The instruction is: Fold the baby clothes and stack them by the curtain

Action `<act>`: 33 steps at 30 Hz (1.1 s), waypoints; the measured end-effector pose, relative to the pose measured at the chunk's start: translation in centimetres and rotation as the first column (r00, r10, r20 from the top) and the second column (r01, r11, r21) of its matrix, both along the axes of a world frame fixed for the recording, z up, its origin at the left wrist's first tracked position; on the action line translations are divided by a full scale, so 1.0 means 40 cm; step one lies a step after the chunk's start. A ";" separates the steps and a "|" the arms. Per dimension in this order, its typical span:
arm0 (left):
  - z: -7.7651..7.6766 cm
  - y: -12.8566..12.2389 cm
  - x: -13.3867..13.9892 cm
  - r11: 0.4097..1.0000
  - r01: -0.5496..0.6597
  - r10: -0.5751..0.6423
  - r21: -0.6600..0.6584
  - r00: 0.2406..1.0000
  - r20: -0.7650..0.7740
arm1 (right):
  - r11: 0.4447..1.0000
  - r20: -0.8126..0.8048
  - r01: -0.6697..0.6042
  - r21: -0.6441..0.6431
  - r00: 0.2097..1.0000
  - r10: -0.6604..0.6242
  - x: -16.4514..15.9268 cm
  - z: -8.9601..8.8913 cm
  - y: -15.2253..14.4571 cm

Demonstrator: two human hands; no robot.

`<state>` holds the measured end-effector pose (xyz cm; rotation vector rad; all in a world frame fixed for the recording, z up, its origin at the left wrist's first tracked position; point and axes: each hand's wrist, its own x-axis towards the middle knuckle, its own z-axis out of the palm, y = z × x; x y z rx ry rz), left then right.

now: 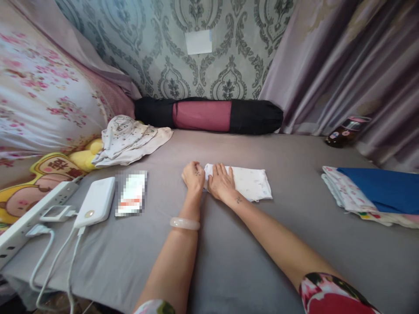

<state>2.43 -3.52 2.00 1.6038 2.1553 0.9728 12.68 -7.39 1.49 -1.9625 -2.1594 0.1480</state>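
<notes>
A white folded cloth (251,182) with a faint print lies flat on the grey sheet in front of me. My right hand (221,181) rests flat on its left part, fingers stretched out. Right at the cloth's left edge is my left hand (194,176), its fingers curled in. Whether a bit of the cloth is pinched in those fingers is hidden. A pale bangle (185,223) circles my left wrist.
On the left are a phone (132,193), a white power bank (95,202), and a power strip (39,213) with cables. Behind them lies a crumpled spotted cloth (126,141). Folded clothes (376,189) and a dark bottle (347,131) are at right; a black-and-pink roll (201,115) lies along the wall.
</notes>
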 end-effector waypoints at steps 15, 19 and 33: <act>-0.001 0.013 -0.015 0.984 -0.155 0.134 0.091 0.971 0.199 | 0.994 -0.041 -0.104 0.016 0.994 0.104 -0.047 -0.002 0.008; -0.001 0.013 -0.013 0.986 -0.141 0.121 0.085 0.971 0.207 | 0.994 -0.032 -0.108 -0.003 0.994 0.108 -0.047 -0.003 0.011; -0.009 0.009 0.001 0.997 -0.032 0.019 0.076 0.985 0.169 | 0.998 -0.004 -0.044 0.047 0.999 0.044 0.020 0.001 -0.012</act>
